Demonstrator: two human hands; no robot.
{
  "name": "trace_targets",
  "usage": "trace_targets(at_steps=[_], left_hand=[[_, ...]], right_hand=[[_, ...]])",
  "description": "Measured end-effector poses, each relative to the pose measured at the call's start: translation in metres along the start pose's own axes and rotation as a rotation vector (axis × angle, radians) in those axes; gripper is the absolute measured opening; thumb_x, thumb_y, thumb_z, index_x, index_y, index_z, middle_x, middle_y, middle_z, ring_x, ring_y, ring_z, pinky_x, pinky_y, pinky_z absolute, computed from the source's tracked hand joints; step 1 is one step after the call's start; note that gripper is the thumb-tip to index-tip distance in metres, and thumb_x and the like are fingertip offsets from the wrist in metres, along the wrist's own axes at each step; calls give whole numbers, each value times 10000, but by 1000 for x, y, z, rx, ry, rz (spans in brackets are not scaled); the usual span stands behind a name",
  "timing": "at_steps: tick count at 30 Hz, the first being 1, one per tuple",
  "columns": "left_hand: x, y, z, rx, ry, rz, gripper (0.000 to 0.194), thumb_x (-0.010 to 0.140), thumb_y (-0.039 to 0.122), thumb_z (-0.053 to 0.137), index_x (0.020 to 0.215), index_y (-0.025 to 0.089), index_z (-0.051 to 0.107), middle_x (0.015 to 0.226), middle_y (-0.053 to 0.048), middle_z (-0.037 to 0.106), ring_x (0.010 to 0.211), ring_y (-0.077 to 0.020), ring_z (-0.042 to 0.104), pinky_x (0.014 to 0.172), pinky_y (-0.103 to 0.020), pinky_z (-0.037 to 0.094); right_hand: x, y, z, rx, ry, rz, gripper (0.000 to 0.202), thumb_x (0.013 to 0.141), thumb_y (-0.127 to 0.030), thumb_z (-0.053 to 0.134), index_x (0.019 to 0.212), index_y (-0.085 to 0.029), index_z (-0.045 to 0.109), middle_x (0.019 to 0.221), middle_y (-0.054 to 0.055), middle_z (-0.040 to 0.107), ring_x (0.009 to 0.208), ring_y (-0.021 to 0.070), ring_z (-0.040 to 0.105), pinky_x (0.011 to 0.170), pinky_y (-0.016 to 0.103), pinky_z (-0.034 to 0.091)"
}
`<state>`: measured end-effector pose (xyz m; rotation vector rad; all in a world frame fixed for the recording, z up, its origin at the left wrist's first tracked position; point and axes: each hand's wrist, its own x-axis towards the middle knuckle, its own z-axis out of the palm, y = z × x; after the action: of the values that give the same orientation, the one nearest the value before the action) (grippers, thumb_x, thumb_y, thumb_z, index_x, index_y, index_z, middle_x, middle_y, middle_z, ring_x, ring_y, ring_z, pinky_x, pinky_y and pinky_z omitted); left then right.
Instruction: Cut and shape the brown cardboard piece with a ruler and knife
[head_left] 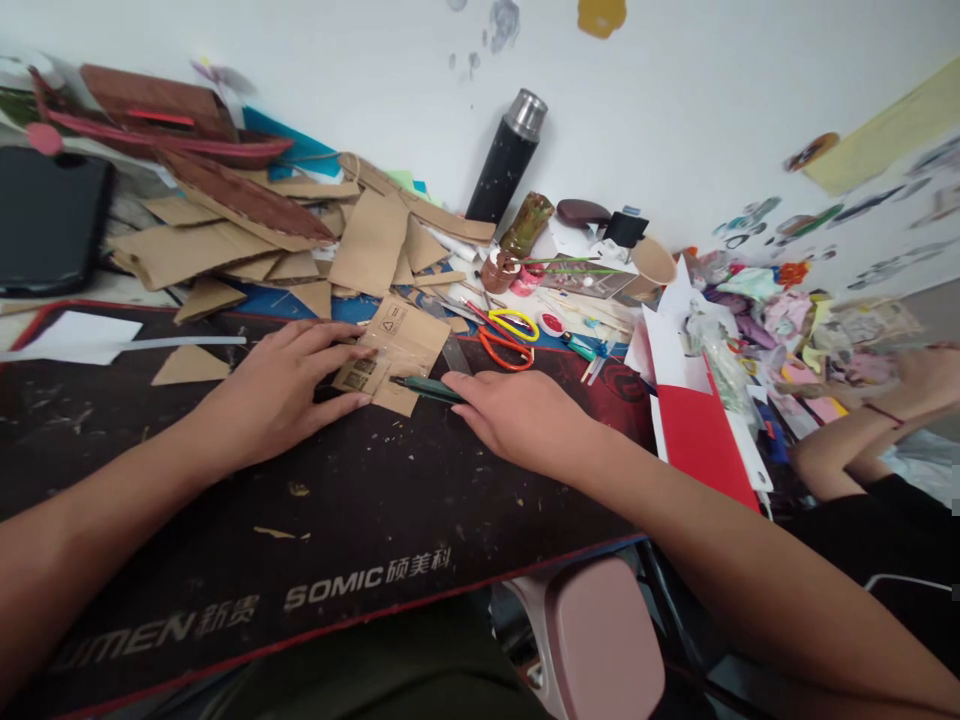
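A printed piece of brown cardboard [420, 335] lies on the dark desk mat, with clear tape across it. My left hand [289, 375] is at its left side, fingers spread and their tips resting on the cardboard. In my right hand [517, 415] is a slim dark green craft knife [431, 388], closed in the fingers. Its dark tip points left and meets the lower part of the cardboard; whether it cuts in, I cannot tell. A metal ruler [454, 354] lies just right of the cardboard, partly behind my right hand.
Cardboard scraps [199, 245] pile up behind my left hand. Orange-handled and yellow-handled scissors [506, 350] lie beyond my right hand. A black thermos [504, 165] stands by the wall. Red card [697, 430] is at right, near another person's arm [855, 430]. Small scraps litter the mat [450, 510].
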<state>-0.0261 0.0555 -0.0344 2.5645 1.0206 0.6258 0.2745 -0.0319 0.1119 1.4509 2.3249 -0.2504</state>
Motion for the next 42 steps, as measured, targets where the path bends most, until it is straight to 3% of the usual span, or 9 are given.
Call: trace_targets(at_steps=[8,15,29,36,42], left_hand=[[0,5,3,-37,71,8,693,1108,812,501,1504,301,752,1686,-145,683,1526,-423,630,1314,-665,490],[-1,3,3,-43,47,-8,690,1091,824,525,1501,318,752,1687,-136,684,1534,-425,621,1311,-678,496],[-1,6,2,-37,39,-28,693,1093,812,517,1500,302,752,1702,-140,672,1558,-431,602,1328,-663,480],[0,6,1,-42,38,-12,723,1095,823,509,1505,280,753,1689,-157,680,1533,-436,615,1314,-679,487],[0,4,2,-42,34,-16,696,1097,806,520,1528,305,738,1707,-143,668,1547,-428,608,1330,-673,470]], right_hand=[[0,2,7,54,162,-47,517,1239,-346,448,1691,-182,635,1341,169,851,1016,279,784,715,353,408],[16,-1,8,21,128,-5,509,1227,-327,496,1691,-187,650,1361,180,852,1023,290,800,712,356,418],[18,-9,2,5,42,26,534,1263,-365,471,1768,-228,575,1491,172,814,1123,307,810,777,363,482],[18,-17,-9,-34,-22,38,525,1253,-340,484,1749,-198,586,1321,178,846,1000,287,788,701,364,412],[16,-14,-5,-28,1,14,518,1250,-330,489,1737,-186,591,1313,174,846,993,281,782,688,375,396]])
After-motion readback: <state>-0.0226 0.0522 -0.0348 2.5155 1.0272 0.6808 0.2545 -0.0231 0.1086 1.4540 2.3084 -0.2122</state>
